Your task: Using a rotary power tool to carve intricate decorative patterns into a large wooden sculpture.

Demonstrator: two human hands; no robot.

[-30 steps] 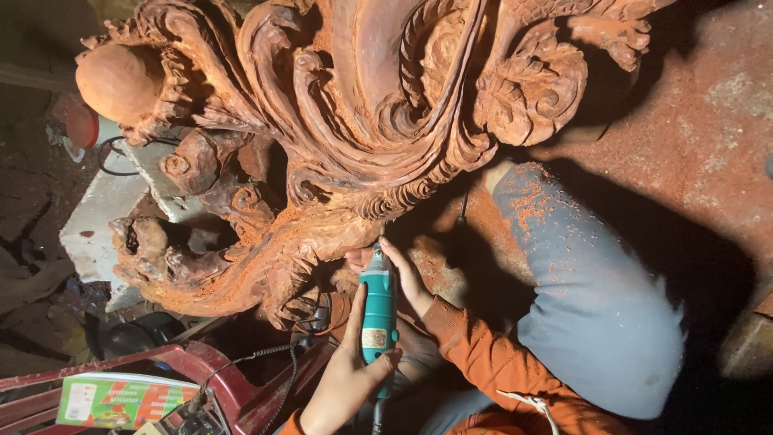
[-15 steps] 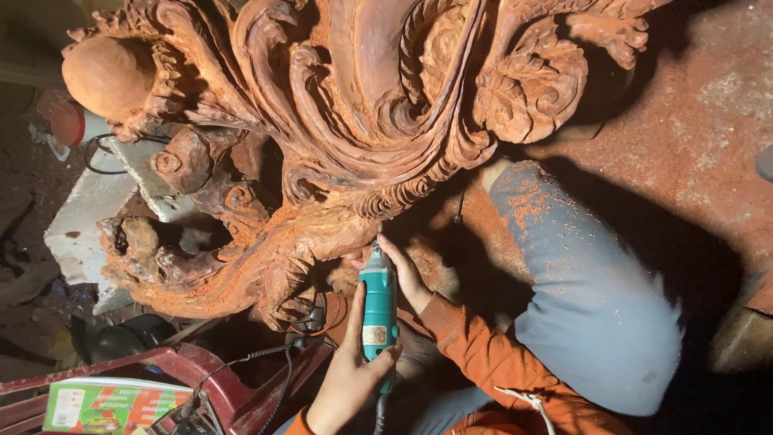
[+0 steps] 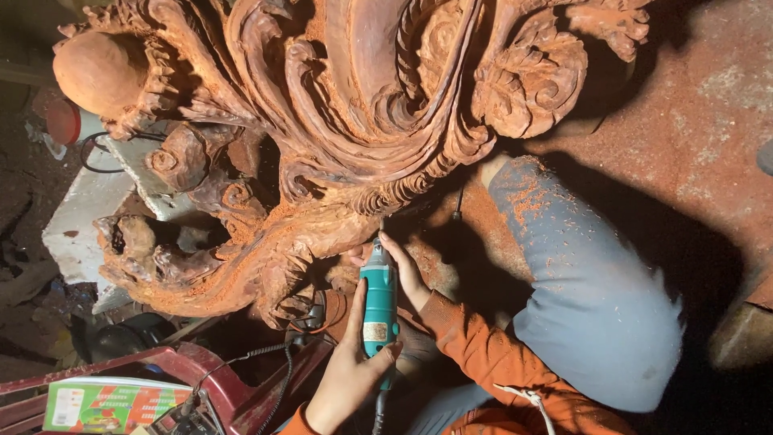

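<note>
Dusty red floor (image 3: 692, 121), dim workshop clutter at 8 o'clock. Grinding in hand: teal grinder (image 3: 379, 302) at 6 o'clock, tip against carving (image 3: 338, 137) just above, on lower scroll edge. Left hand (image 3: 348, 372) wrapped round grinder's rear; right hand (image 3: 407, 270) closed near its nose, steadying. Knee (image 3: 588, 290) at 4 o'clock. Next, by judgement: light pressure, tip kept along scroll's groove.
</note>
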